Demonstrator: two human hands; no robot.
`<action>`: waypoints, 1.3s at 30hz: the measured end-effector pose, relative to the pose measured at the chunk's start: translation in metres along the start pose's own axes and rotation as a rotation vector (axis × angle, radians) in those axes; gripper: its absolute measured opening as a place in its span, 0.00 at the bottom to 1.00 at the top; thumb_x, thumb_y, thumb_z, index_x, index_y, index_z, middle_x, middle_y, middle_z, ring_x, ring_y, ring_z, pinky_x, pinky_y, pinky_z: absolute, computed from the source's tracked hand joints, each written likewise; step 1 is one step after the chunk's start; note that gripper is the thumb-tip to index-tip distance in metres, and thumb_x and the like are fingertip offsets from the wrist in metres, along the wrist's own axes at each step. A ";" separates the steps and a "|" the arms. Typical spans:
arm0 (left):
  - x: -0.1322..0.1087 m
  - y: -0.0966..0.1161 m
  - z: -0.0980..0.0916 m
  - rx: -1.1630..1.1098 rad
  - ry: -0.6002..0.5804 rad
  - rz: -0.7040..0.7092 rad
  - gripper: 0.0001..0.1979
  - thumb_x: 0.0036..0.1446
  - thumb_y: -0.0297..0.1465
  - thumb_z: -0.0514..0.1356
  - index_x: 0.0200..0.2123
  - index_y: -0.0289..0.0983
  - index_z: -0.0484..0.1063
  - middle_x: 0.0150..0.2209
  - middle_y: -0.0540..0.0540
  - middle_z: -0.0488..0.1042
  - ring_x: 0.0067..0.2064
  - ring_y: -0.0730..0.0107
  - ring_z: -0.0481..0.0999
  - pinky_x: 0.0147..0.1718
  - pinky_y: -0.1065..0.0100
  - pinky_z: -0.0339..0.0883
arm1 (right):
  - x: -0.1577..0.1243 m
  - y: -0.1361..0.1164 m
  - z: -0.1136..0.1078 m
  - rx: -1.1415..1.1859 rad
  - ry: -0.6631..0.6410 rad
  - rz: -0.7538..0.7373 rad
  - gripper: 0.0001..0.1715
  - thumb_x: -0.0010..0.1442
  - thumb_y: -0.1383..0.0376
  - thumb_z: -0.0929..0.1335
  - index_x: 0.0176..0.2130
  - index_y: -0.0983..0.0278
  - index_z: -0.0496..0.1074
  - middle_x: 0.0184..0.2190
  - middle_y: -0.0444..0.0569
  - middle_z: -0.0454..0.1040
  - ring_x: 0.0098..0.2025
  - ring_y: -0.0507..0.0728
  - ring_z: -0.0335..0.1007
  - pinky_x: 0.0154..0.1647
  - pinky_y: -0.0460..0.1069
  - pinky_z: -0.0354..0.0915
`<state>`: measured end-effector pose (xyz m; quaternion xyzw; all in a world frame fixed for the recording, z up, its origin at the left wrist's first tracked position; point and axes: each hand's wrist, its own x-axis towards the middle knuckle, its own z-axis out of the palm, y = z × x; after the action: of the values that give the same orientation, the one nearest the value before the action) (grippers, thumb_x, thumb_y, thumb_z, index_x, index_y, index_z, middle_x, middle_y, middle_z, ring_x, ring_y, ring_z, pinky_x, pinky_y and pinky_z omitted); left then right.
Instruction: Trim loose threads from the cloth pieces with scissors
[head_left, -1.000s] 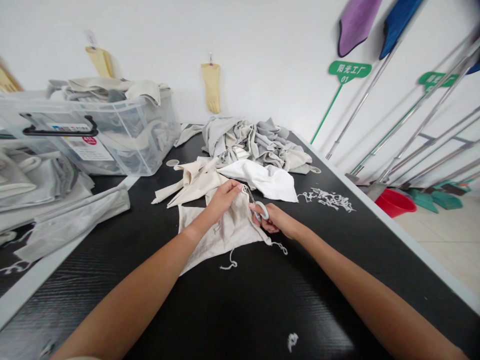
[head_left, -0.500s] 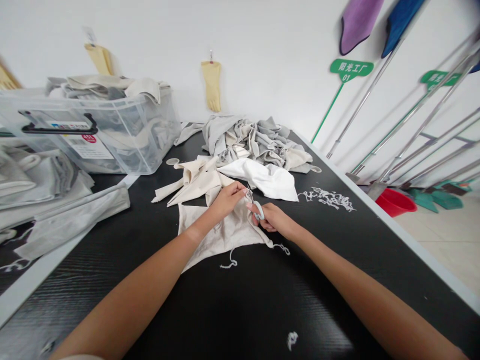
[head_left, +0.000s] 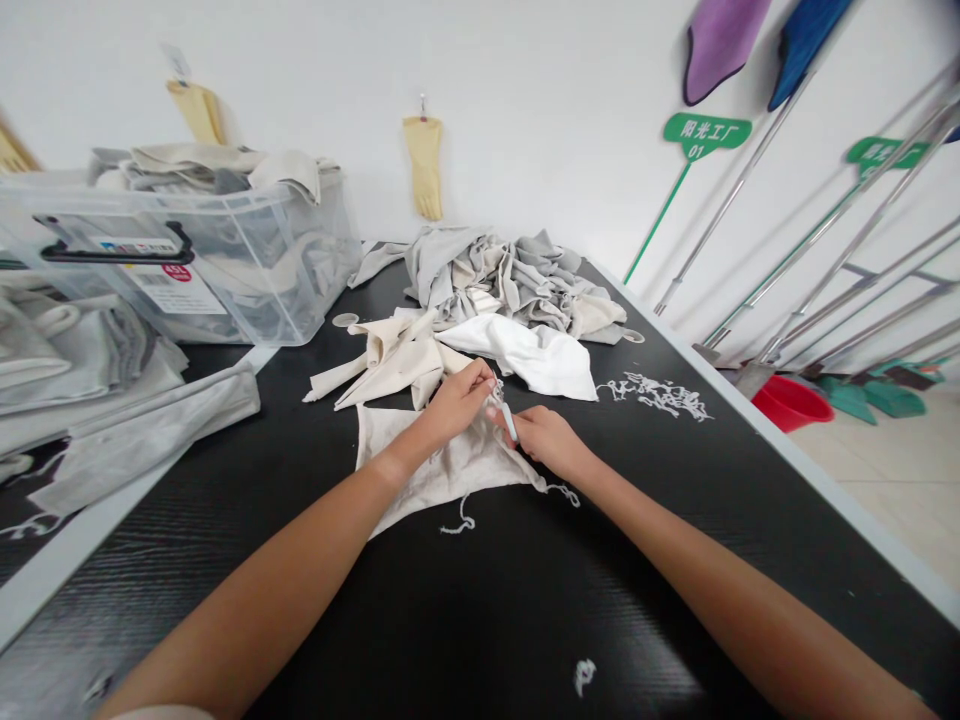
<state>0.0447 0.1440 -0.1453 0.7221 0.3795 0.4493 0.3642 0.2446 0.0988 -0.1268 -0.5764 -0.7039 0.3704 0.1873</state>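
Note:
My left hand [head_left: 463,392] pinches the cord end at the upper corner of a beige drawstring cloth bag [head_left: 420,490]. The bag lies on the black table, and loose white cords trail from its near edge. My right hand [head_left: 546,440] grips scissors [head_left: 508,424] with pale grey handles. Their blades point toward the cord at my left fingertips; the tips are too small to make out clearly. Just beyond my hands lie crumpled beige cloth [head_left: 401,365] and a white cloth [head_left: 529,355].
A heap of grey and beige cloths [head_left: 487,275] sits at the back. Cord clippings [head_left: 660,392] lie at right, one scrap [head_left: 584,676] in front. On the left stand a clear plastic bin [head_left: 300,290] and stacked cloths [head_left: 97,360]. Mops and a red bucket [head_left: 787,402] stand beyond the right edge.
The scissors have turned in my right hand, so their handles now show edge-on and look closer together. My left hand keeps its pinch in nearly the same place.

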 end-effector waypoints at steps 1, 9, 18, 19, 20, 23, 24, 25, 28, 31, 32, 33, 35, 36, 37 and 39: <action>0.000 0.000 0.000 0.008 0.004 -0.002 0.08 0.69 0.37 0.56 0.38 0.40 0.70 0.33 0.50 0.72 0.36 0.66 0.71 0.38 0.66 0.64 | -0.001 -0.001 0.000 -0.010 0.009 0.000 0.34 0.67 0.41 0.65 0.23 0.62 0.73 0.17 0.45 0.66 0.21 0.54 0.63 0.28 0.50 0.53; 0.002 -0.002 0.004 -0.040 0.020 -0.022 0.09 0.68 0.37 0.57 0.36 0.40 0.69 0.34 0.50 0.71 0.37 0.65 0.70 0.39 0.66 0.64 | -0.007 -0.012 0.003 -0.085 0.103 0.033 0.35 0.66 0.41 0.66 0.20 0.62 0.70 0.16 0.45 0.66 0.22 0.54 0.62 0.27 0.50 0.51; 0.005 0.002 0.006 -0.156 -0.053 -0.070 0.09 0.65 0.38 0.59 0.36 0.39 0.71 0.31 0.50 0.71 0.35 0.67 0.71 0.37 0.67 0.63 | -0.005 0.000 0.006 0.056 0.092 0.006 0.36 0.68 0.40 0.64 0.22 0.62 0.73 0.15 0.45 0.65 0.19 0.53 0.60 0.26 0.50 0.52; 0.005 0.002 0.006 -0.161 -0.053 -0.075 0.09 0.65 0.38 0.59 0.36 0.39 0.71 0.31 0.50 0.72 0.34 0.67 0.71 0.37 0.67 0.63 | -0.005 0.001 0.007 0.066 0.097 0.004 0.36 0.67 0.40 0.65 0.22 0.62 0.73 0.15 0.45 0.64 0.19 0.53 0.59 0.26 0.50 0.52; 0.005 0.002 0.007 -0.166 -0.048 -0.079 0.09 0.64 0.38 0.59 0.36 0.39 0.71 0.31 0.50 0.72 0.34 0.66 0.71 0.36 0.66 0.64 | -0.005 0.001 0.007 0.067 0.103 0.004 0.36 0.67 0.39 0.65 0.22 0.63 0.73 0.15 0.45 0.64 0.19 0.53 0.59 0.25 0.50 0.52; 0.006 0.001 0.007 -0.167 -0.015 -0.090 0.09 0.64 0.38 0.59 0.36 0.39 0.73 0.31 0.50 0.73 0.34 0.66 0.71 0.36 0.66 0.64 | -0.006 -0.002 0.005 0.041 0.116 0.018 0.37 0.66 0.39 0.66 0.21 0.63 0.73 0.15 0.45 0.65 0.20 0.53 0.58 0.25 0.50 0.51; 0.007 0.000 0.006 -0.159 -0.006 -0.095 0.10 0.64 0.39 0.60 0.36 0.38 0.73 0.31 0.49 0.73 0.34 0.66 0.71 0.36 0.66 0.63 | -0.006 -0.004 0.005 0.033 0.113 0.021 0.37 0.66 0.38 0.66 0.21 0.63 0.72 0.15 0.46 0.65 0.20 0.53 0.58 0.25 0.50 0.51; 0.007 0.000 0.005 -0.148 0.000 -0.098 0.10 0.64 0.39 0.60 0.36 0.38 0.73 0.31 0.49 0.73 0.34 0.66 0.71 0.35 0.66 0.63 | -0.007 -0.005 0.004 0.027 0.108 0.020 0.37 0.66 0.38 0.66 0.21 0.63 0.72 0.16 0.46 0.66 0.20 0.53 0.59 0.25 0.50 0.51; 0.007 0.001 0.003 -0.118 0.012 -0.095 0.10 0.63 0.38 0.60 0.35 0.38 0.74 0.30 0.50 0.73 0.33 0.67 0.71 0.35 0.67 0.62 | -0.009 -0.010 0.003 -0.004 0.102 0.004 0.37 0.66 0.38 0.66 0.20 0.62 0.71 0.18 0.47 0.69 0.22 0.54 0.61 0.27 0.50 0.52; 0.007 0.003 0.001 -0.091 0.024 -0.089 0.09 0.63 0.37 0.60 0.35 0.38 0.73 0.30 0.50 0.73 0.32 0.68 0.70 0.34 0.67 0.61 | -0.010 -0.011 0.004 -0.057 0.118 0.012 0.37 0.65 0.39 0.66 0.19 0.62 0.69 0.18 0.47 0.68 0.23 0.55 0.63 0.28 0.50 0.52; 0.006 0.004 0.000 -0.078 0.026 -0.086 0.08 0.62 0.36 0.60 0.35 0.38 0.73 0.30 0.51 0.73 0.32 0.68 0.70 0.34 0.67 0.61 | -0.010 -0.011 0.005 -0.068 0.124 0.019 0.36 0.65 0.39 0.67 0.19 0.62 0.69 0.17 0.47 0.67 0.23 0.55 0.63 0.28 0.50 0.52; 0.006 0.004 0.000 -0.063 0.027 -0.080 0.07 0.62 0.35 0.60 0.35 0.38 0.73 0.30 0.51 0.73 0.32 0.68 0.70 0.34 0.67 0.62 | -0.010 -0.010 0.005 -0.077 0.131 0.025 0.36 0.65 0.40 0.67 0.19 0.61 0.69 0.16 0.46 0.66 0.23 0.55 0.63 0.27 0.50 0.52; 0.005 0.004 -0.001 -0.030 0.029 -0.057 0.06 0.63 0.34 0.59 0.36 0.39 0.73 0.31 0.50 0.74 0.33 0.68 0.71 0.36 0.67 0.63 | -0.009 -0.009 0.006 -0.088 0.143 0.030 0.36 0.65 0.40 0.67 0.18 0.61 0.68 0.15 0.45 0.65 0.22 0.55 0.63 0.27 0.50 0.51; 0.005 0.004 -0.001 -0.011 0.031 -0.045 0.07 0.63 0.34 0.59 0.36 0.39 0.73 0.32 0.50 0.75 0.34 0.68 0.71 0.37 0.67 0.63 | -0.009 -0.009 0.007 -0.093 0.149 0.030 0.35 0.65 0.41 0.67 0.18 0.61 0.68 0.15 0.45 0.64 0.22 0.54 0.63 0.27 0.50 0.51; 0.006 0.004 -0.001 0.008 0.034 -0.036 0.07 0.64 0.34 0.58 0.36 0.39 0.74 0.32 0.50 0.75 0.35 0.67 0.72 0.38 0.67 0.64 | -0.008 -0.008 0.007 -0.099 0.154 0.029 0.35 0.65 0.41 0.68 0.18 0.61 0.68 0.15 0.44 0.63 0.22 0.54 0.62 0.27 0.50 0.51; 0.006 0.004 -0.002 0.038 0.039 -0.028 0.07 0.65 0.35 0.58 0.37 0.39 0.74 0.34 0.50 0.76 0.36 0.67 0.72 0.39 0.67 0.65 | -0.008 -0.009 0.007 -0.107 0.161 0.025 0.35 0.64 0.41 0.68 0.17 0.61 0.67 0.14 0.44 0.62 0.21 0.53 0.61 0.26 0.50 0.50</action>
<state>0.0461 0.1476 -0.1387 0.7145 0.4054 0.4509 0.3491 0.2364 0.0886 -0.1234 -0.6224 -0.6980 0.2871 0.2074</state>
